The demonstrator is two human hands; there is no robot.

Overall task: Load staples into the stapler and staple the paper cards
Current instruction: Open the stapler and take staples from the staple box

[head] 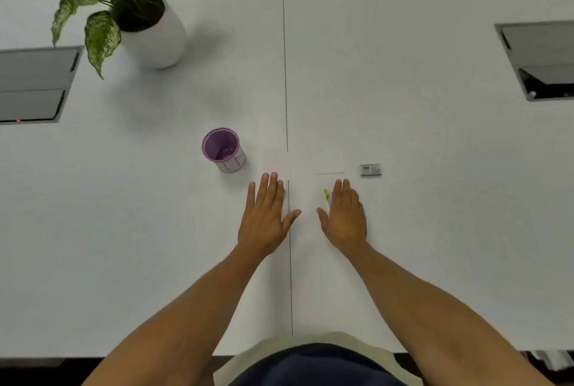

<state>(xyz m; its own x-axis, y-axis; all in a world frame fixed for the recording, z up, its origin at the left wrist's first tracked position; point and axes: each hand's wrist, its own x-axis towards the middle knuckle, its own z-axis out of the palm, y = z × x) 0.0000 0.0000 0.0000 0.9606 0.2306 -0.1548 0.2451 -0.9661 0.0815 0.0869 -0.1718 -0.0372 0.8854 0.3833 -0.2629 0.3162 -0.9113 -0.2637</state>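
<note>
1. Resting flat at frame centre: my left hand and right hand, both empty, fingers spread.
2. Stapler lay partly under my right fingers; staple box and paper cards just above, within reach, I judged.
</note>
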